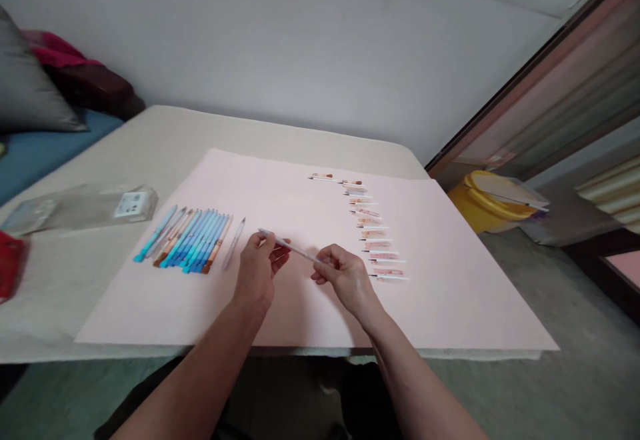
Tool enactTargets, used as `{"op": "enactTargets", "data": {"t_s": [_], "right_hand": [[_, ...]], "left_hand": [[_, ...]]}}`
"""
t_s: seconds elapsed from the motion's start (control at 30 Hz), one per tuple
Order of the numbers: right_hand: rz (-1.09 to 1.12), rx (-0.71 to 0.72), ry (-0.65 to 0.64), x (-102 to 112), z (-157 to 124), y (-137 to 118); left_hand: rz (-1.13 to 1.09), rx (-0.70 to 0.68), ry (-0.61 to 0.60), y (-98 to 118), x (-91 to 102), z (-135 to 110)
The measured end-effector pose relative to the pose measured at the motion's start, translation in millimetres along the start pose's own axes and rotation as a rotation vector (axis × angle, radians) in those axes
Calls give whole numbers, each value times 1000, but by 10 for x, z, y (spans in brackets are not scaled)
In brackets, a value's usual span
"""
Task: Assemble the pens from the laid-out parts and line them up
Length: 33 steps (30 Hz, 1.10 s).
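**Pink sheet (pixel 460 293) on a table (pixel 280 130): handwork partway along**

Gray wall (pixel 260 47) is filling the upper frame, and the sheet is spreading across the center. At center, one slender pen (pixel 300 251) is spanning the two hands above the sheet. Left hand (pixel 256 270): thumb and index finger are pinching its left end, the other fingers curling loosely. Right hand (pixel 345 273): thumb and index finger are pinching its right end. At center left, a row of blue and brown pens (pixel 193 240) is lying close together, a lone gray pen (pixel 233 243) resting just beside. Right of center, dark-tipped sticks and pinkish pieces (pixel 377 235) are forming a column. Judging by layout, the column is showing finished work and the row the remainder, though that order is not certain.
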State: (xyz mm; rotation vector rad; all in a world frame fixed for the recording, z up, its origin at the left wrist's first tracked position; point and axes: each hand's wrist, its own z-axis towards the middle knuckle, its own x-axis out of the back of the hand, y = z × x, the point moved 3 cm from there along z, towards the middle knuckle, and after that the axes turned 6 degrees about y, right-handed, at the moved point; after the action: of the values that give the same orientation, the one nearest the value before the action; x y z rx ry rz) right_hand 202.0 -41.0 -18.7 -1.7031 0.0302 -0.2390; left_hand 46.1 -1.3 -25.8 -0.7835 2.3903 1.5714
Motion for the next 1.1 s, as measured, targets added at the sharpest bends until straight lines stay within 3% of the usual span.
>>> {"op": "enactTargets", "data": {"t_s": [0.47,0.63,0.7,0.87,0.93,1.0,1.1], "right_hand": [[48,-18,-43,-52,-32,7],[15,-17,-2,-124,-49,51],[-85,22,39,-149,-63,54],[-633,275,138,-193,-116,18],[-740,336,136,-203,-127,14],[-654,285,77,-200,-120,29],[-334,58,-69,-200,-99,68]], "left_hand": [[27,-49,-9,-2,3,14],[17,-63,-8,-34,10,23],[14,-75,8,-41,12,24],[4,-64,26,-25,11,24],[7,-48,14,-15,8,24],[17,-39,-9,-7,0,20],[24,-40,-51,6,-18,6]]}}
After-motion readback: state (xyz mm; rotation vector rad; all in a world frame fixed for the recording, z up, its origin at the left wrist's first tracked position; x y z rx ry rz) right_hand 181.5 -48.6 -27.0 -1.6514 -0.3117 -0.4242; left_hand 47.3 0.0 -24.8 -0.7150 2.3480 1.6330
